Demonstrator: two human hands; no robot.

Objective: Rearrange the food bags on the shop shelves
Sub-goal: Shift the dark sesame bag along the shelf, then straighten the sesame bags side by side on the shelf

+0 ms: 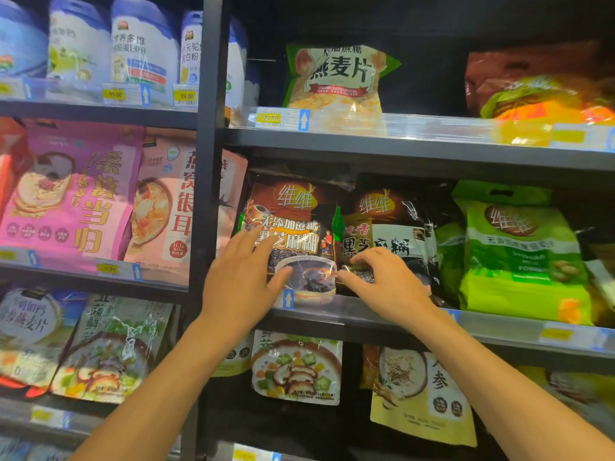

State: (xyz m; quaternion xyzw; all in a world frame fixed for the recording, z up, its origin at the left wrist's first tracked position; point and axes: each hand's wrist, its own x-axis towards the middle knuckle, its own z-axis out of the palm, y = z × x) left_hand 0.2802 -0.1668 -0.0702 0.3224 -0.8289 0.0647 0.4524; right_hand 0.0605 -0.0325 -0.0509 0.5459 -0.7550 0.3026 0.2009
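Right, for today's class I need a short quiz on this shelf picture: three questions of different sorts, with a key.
1. True or false: the left hand lies with straight fingers on the brown bag.
2. Multiple choice: the green bag stands (a) left of the brown bag, (b) right of the black bag, (c) on the shelf above both hands.
3. Fill in: the price tag at the lower left of the oat bag is coloured ____.

Key: 1 true; 2 b; 3 yellow.
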